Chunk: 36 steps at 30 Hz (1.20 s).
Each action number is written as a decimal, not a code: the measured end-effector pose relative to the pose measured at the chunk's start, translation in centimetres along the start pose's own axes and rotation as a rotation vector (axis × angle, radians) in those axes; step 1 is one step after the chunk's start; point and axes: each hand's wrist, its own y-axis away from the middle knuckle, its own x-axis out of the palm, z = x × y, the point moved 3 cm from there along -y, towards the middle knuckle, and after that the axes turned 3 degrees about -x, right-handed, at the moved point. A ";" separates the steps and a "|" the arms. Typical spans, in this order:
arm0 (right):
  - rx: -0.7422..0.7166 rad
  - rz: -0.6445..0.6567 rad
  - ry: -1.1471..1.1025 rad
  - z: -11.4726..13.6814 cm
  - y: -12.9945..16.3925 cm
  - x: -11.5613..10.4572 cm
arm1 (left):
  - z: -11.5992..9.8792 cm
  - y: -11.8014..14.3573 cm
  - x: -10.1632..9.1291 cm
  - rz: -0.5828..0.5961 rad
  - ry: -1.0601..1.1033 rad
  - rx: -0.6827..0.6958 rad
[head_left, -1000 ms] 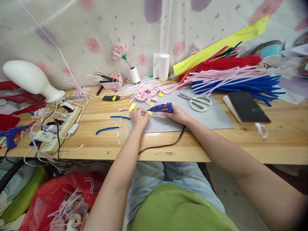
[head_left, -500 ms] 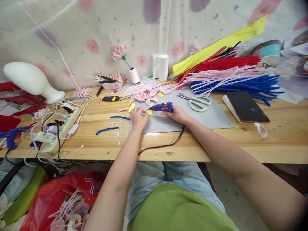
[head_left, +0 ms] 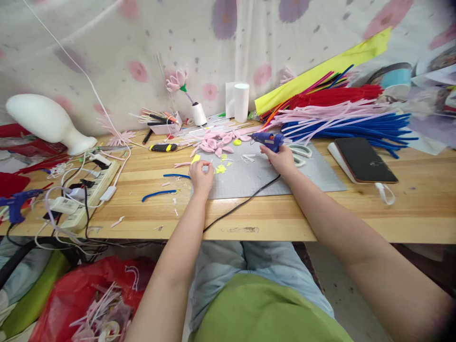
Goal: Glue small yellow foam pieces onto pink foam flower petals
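Forearms reach bare from the near edge out over a pale wooden table [head_left: 320, 209] and onto a grey cutting mat [head_left: 249, 178] with a faint grid. The left hand [head_left: 201, 175] rests at the mat's near left corner, fingers curled in a loose pinch over something too small to make out; just beside it lies a small yellow piece [head_left: 220, 168], crinkled and fuzzy, flat on the mat. The right hand [head_left: 281, 159] is closed around the grip of a blue glue gun [head_left: 267, 138], a hard plastic tool with its nozzle pointing left, held above the far part of the mat, well apart from the yellow piece. Its black cord [head_left: 242, 205] trails in a smooth curve across the mat and off the near table edge. Scissors [head_left: 302, 152] with pale green handles lie partly hidden behind the right hand. Farther back, soft pink petals [head_left: 213, 142] lie heaped at the mat's far edge. Beyond them, long fuzzy pipe cleaners [head_left: 338, 118] in blue, pink and red are stacked in bundles, and a white paper roll [head_left: 241, 101] stands upright against the flowered curtain.
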 end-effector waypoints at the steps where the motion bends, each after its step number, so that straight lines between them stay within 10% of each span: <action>1: 0.016 -0.027 0.033 -0.3 -0.3 -0.2 | 0.2 -0.1 0.0 -0.014 0.012 -0.002; 11: -0.024 0.051 0.486 -0.8 -1.6 -0.1 | 2.0 -2.7 0.2 0.068 0.210 -0.212; 20: -0.228 0.043 0.581 0.3 -1.0 -2.5 | 2.8 -1.1 -1.1 -0.035 0.027 -0.046; 25: -0.159 0.370 0.741 2.5 0.4 -4.1 | 2.0 -0.7 -1.3 -0.034 -0.029 0.034; 36: -0.143 0.527 0.490 6.2 2.7 8.0 | 2.5 -0.9 -0.6 0.028 -0.008 -0.003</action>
